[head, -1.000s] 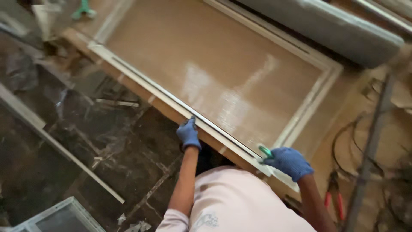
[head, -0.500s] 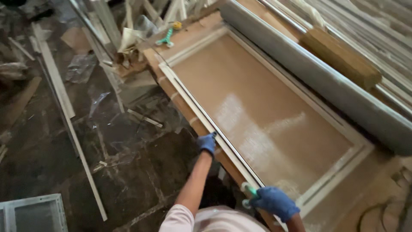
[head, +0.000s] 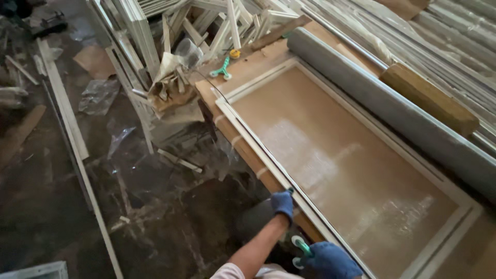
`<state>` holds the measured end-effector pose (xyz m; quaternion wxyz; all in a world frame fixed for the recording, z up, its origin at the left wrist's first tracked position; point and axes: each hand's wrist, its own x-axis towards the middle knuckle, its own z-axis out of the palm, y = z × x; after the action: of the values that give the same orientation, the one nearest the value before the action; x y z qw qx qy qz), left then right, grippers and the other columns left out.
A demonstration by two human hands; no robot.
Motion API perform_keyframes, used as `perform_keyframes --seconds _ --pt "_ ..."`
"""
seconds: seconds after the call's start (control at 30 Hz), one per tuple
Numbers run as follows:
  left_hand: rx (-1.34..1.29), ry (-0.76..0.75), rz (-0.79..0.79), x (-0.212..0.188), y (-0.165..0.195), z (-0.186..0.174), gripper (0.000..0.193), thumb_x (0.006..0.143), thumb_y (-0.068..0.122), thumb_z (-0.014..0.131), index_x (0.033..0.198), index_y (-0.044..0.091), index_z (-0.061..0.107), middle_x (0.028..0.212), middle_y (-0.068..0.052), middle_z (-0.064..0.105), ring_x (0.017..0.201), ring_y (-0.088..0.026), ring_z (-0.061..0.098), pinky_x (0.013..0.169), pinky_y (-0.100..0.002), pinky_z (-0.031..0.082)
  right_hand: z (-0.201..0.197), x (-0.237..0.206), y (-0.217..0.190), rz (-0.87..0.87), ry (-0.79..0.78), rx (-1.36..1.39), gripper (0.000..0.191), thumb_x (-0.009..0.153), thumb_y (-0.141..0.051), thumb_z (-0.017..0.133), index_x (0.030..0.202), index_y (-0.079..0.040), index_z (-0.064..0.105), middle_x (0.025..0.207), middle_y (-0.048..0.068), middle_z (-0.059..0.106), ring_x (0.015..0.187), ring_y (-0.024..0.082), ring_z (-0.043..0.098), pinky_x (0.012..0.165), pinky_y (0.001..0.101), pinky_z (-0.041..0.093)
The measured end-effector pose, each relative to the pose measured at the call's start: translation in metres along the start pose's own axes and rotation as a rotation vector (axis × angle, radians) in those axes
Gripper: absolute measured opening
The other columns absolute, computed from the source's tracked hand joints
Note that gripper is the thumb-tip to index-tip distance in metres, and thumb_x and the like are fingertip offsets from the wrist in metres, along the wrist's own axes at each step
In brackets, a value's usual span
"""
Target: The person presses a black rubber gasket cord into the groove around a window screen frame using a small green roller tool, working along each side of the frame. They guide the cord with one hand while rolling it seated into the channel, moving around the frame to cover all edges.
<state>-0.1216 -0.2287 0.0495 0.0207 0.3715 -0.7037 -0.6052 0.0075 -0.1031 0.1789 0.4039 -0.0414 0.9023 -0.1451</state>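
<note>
A long white-framed mesh screen (head: 356, 170) lies flat on a wooden bench (head: 227, 126). My left hand (head: 283, 203), in a blue glove, presses on the near rail of the frame (head: 253, 139) where a dark cord runs along the groove. My right hand (head: 330, 261), also blue-gloved, grips a green roller tool (head: 301, 250) held against the same rail, just behind the left hand at the bottom edge of the view.
A grey roll of mesh (head: 382, 103) and a wooden block (head: 429, 98) lie along the far side. A second green tool (head: 221, 70) rests at the bench's far end. White frame pieces (head: 155, 31) and loose strips (head: 67, 119) litter the dark floor at left.
The view has swung further along the frame, showing its far end and the stacked frames. Both hands stay on the near rail, now low in the picture.
</note>
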Motion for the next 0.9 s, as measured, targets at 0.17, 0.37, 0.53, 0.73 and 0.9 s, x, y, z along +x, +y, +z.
perform_keyframes --seconds 0.17,0.37,0.53,0.73,0.9 --pt "-0.058 -0.718 -0.084 0.038 -0.020 -0.051 0.035 0.096 0.033 0.076 0.081 0.002 0.070 0.065 -0.009 0.061 0.052 -0.020 0.053 0.046 -0.040 0.041 0.018 0.056 -0.041 0.052 0.023 0.009 0.047 0.077 -0.066 0.073 0.093 -0.023 0.081 0.092 0.011 0.075 0.093 0.032 0.073 0.084 0.0445 0.056" --pt "-0.388 -1.398 0.340 0.095 -0.078 -0.172 0.028 0.108 0.026 0.054 0.117 0.004 0.069 0.108 -0.007 0.069 0.097 -0.017 0.064 0.091 -0.033 0.054 0.046 0.142 -0.086 -0.262 0.302 -0.085 0.032 0.085 -0.045 0.066 0.104 -0.023 0.078 0.091 0.013 0.076 0.088 0.036 0.072 0.077 0.0487 0.056" --pt "-1.019 -1.420 -0.477 0.140 -0.091 -0.236 0.032 0.122 0.029 0.049 0.111 0.006 0.067 0.103 -0.003 0.066 0.092 -0.015 0.057 0.091 -0.030 0.051 0.046 0.201 -0.153 -0.569 0.277 -0.142 0.028 0.083 -0.032 0.070 0.105 -0.015 0.070 0.087 0.016 0.075 0.082 0.040 0.071 0.070 0.0509 0.055" --pt "-0.810 -0.712 -0.357 0.195 -0.055 -0.259 0.029 0.102 0.028 0.056 0.114 0.006 0.070 0.102 -0.004 0.074 0.090 -0.016 0.066 0.083 -0.033 0.055 -0.009 0.255 -0.238 -0.571 0.407 -0.111 0.041 0.093 -0.030 0.066 0.127 -0.012 0.053 0.085 0.016 0.073 0.075 0.040 0.071 0.063 0.0510 0.054" --pt "0.068 -0.200 0.778 0.276 -0.056 -0.285 0.026 0.108 0.023 0.060 0.119 0.002 0.072 0.107 -0.009 0.073 0.096 -0.018 0.066 0.082 -0.031 0.056 -0.064 0.307 -0.314 -0.692 0.301 0.096 0.051 0.092 -0.028 0.068 0.138 -0.013 0.050 0.092 0.019 0.072 0.079 0.042 0.070 0.065 0.0511 0.053"
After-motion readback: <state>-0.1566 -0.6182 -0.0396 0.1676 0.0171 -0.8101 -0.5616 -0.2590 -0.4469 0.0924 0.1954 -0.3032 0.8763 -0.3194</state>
